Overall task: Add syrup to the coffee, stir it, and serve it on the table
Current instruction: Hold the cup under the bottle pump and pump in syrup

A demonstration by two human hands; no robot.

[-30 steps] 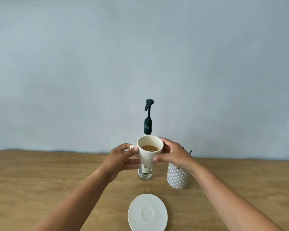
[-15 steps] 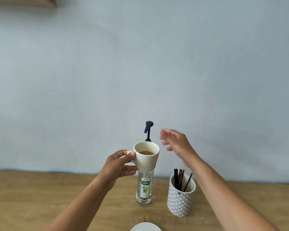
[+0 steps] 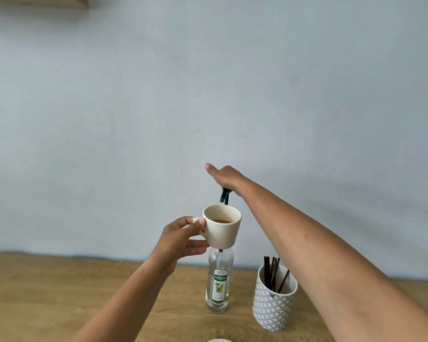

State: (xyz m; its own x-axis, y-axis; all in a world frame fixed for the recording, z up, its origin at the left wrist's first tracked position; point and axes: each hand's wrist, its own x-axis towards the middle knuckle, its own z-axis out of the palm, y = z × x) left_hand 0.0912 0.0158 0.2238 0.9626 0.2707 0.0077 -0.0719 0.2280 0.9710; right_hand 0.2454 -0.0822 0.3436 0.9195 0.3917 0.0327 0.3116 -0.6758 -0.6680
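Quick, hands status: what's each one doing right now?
Left hand: closed on the handle of the coffee cup, held up under the pump nozzle.
Right hand: open, flat over the pump top, gripping nothing.

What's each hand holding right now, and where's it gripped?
Left hand holds the cup by its handle. Right hand rests flat on the pump head, gripping nothing.

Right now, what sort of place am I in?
Probably a home coffee corner: a clear glass pump-top syrup bottle and a patterned white cup of dark stir sticks stand on a wooden table against a bare wall.
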